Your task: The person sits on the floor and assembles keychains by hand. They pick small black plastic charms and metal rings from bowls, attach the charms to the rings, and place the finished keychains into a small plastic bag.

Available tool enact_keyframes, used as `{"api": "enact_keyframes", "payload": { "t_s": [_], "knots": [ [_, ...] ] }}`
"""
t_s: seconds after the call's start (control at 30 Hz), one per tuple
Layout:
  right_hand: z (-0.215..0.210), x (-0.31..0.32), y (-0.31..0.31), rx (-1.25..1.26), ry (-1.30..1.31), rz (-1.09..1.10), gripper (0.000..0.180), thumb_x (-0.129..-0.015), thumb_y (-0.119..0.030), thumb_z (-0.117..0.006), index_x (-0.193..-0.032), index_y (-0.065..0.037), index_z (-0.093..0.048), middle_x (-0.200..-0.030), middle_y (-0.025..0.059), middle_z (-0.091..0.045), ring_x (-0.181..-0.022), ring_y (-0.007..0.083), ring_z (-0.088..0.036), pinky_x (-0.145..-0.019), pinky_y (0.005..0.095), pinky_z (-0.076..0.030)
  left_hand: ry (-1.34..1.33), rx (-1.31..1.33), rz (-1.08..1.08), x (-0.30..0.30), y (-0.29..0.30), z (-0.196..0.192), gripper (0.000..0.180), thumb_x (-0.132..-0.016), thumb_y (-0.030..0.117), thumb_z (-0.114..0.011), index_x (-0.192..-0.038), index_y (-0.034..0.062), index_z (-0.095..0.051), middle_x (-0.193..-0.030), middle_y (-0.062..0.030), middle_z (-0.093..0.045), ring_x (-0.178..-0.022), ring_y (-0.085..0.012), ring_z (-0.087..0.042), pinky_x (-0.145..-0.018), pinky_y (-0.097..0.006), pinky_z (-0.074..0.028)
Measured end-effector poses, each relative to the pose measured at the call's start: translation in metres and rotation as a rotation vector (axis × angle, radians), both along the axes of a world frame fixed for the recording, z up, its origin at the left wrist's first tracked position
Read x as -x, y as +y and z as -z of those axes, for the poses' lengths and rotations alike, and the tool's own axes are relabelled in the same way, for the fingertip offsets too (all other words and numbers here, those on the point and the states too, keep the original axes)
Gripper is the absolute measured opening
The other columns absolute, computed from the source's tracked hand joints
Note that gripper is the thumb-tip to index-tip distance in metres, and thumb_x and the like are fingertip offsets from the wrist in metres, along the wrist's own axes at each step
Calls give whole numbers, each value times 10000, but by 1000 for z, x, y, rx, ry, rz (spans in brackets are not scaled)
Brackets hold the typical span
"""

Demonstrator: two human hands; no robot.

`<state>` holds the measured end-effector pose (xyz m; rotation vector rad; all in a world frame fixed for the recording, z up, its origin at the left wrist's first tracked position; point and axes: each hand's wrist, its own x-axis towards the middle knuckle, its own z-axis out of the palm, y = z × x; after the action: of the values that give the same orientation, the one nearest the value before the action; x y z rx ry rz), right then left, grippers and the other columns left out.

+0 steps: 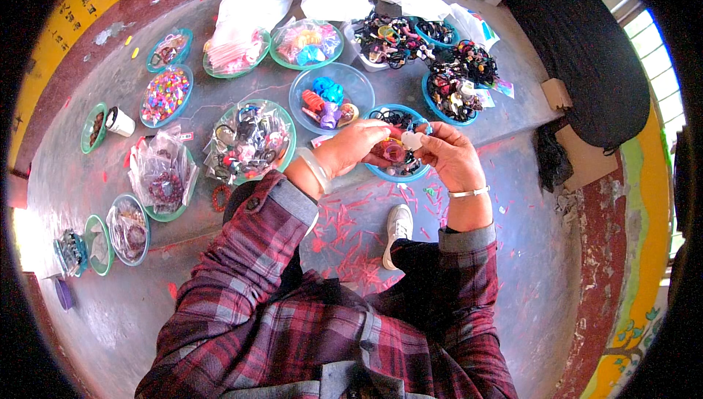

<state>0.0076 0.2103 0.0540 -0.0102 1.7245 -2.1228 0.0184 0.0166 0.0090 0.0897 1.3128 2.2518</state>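
Observation:
Both my hands work close together above a blue basin (401,176) of dark hair ties. Between the thumb and fingers of my right hand (452,159) is a pale, heart-shaped piece (412,140). My left hand (346,147) is closed just beside it, its fingers curled round a pinkish looped band (393,152) that looks like a hair tie. Small bits of blue show at the right fingertips. Whether the heart and the band are joined, I cannot tell. Fingers hide part of both.
Ahead stands a clear basin (299,88) with blue, orange and purple pieces. A green basin (291,151) of bagged hair accessories is at left; several more basins spread around. White bags (256,5) lie at the back. Red scraps litter the floor near my shoe (399,228).

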Motion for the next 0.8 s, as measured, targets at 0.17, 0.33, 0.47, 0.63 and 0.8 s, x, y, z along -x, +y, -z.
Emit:
{"api": "enact_keyframes", "payload": {
  "t_s": [0.17,0.33,0.47,0.63,0.8],
  "knots": [
    [9,4,3,-305,283,-107,139,-818,-79,-568,-920,0,-617,-786,41,-614,-649,98,-564,-576,220,-452,31,17,-1,0,2,2,276,-891,190,-410,-1042,-4,-536,-919,-77,-592,-798,-154,-601,-658,-310,-537],
    [13,3,-3,-501,605,-76,153,-780,-39,-582,-926,-19,-624,-777,54,-612,-722,111,-564,-637,232,-451,178,98,41,1,2,3,269,-893,187,-405,-1016,0,-556,-904,-80,-599,-770,-153,-603,-639,-309,-538],
    [5,-5,-14,-664,651,16,143,-740,-29,-594,-877,-33,-636,-763,87,-614,-716,151,-586,-637,265,-457,194,140,39,1,2,5,302,-903,223,-392,-1045,12,-554,-912,-80,-605,-795,-143,-603,-667,-283,-521],
    [-2,-8,-14,-763,816,-12,106,-715,-50,-598,-813,-28,-632,-764,111,-614,-718,239,-605,-633,299,-469,249,209,58,1,1,9,313,-904,237,-399,-1069,10,-539,-932,-81,-598,-824,-151,-600,-678,-287,-522],
    [-4,-10,-18,-862,969,-18,86,-695,-65,-607,-773,-34,-626,-753,108,-607,-717,276,-592,-639,334,-472,353,299,50,1,1,6,322,-892,241,-421,-1082,5,-529,-946,-83,-585,-860,-163,-588,-659,-303,-535]
  ]
}}
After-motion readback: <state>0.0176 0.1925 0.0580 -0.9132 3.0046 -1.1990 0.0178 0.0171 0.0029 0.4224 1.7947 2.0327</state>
